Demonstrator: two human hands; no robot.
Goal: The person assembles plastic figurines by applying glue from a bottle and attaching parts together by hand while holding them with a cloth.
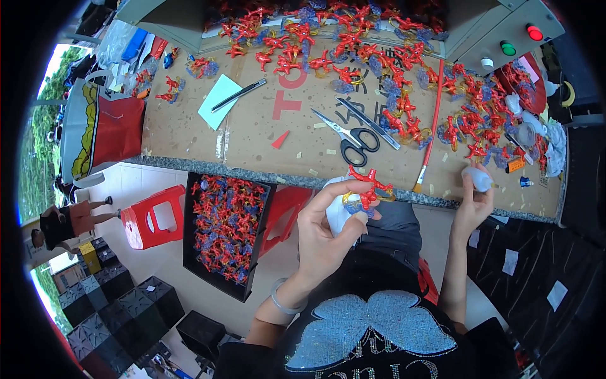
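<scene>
Near the table's front edge my left hand (323,232) pinches a small red toy figure (372,181) with clear yellow and blue-purple parts. Its fingers are closed around the lower, coloured part. Further right, my right hand (470,207) is wrapped round a small whitish squeeze bottle (478,179), whose narrow tip points right. Figure and bottle are well apart. Behind my left fingers shows a white piece (338,211), its kind unclear. On the cardboard-covered table, black-handled scissors (349,137) lie beside a metal tweezers-like tool (369,123).
Many similar figures (347,44) cover the table's back and right. A red-handled brush (429,145) lies near the edge. At left are a pen (238,95), a pale paper pad (218,104) and a bag (117,126). A black crate (188,265) of figures stands below, near a red stool (136,221).
</scene>
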